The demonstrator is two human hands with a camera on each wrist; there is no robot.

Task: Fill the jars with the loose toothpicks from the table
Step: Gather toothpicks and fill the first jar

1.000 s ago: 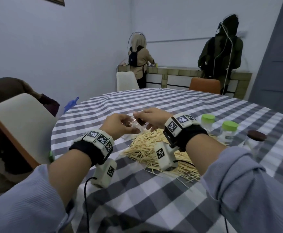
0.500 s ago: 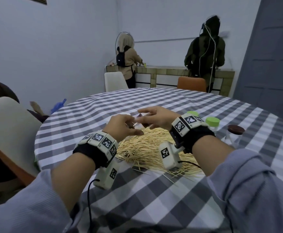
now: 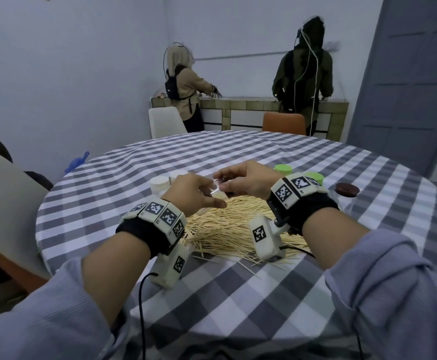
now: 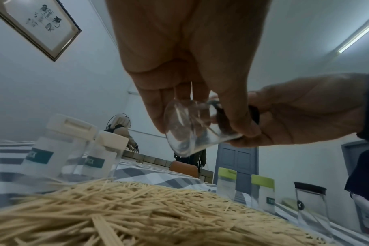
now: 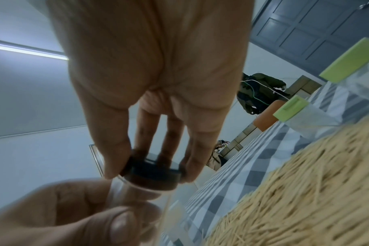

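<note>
Above the straw-pale toothpick heap (image 3: 234, 224): your hands meet
Left hand (image 3: 191, 189): wraps the clear round jar (image 4: 192, 126)
Right hand (image 3: 248, 179): pinches its dark disc lid (image 5: 153, 174)
Worktop (image 3: 238, 294): grey-checked cloth

A grey-and-white checked cloth (image 3: 238, 157) covers the round counter. A white chair (image 3: 164, 122) and an orange chair (image 3: 283, 122) stand at its far edge, and a cream chair (image 3: 6, 203) at the left. Two people, one in beige (image 3: 183, 84) and one in dark green (image 3: 305, 74), stand with their backs turned at a tiled ledge (image 3: 251, 110) along the far wall. A grey door (image 3: 407, 87) is at the right. A framed picture (image 4: 38, 25) hangs on the wall.
</note>
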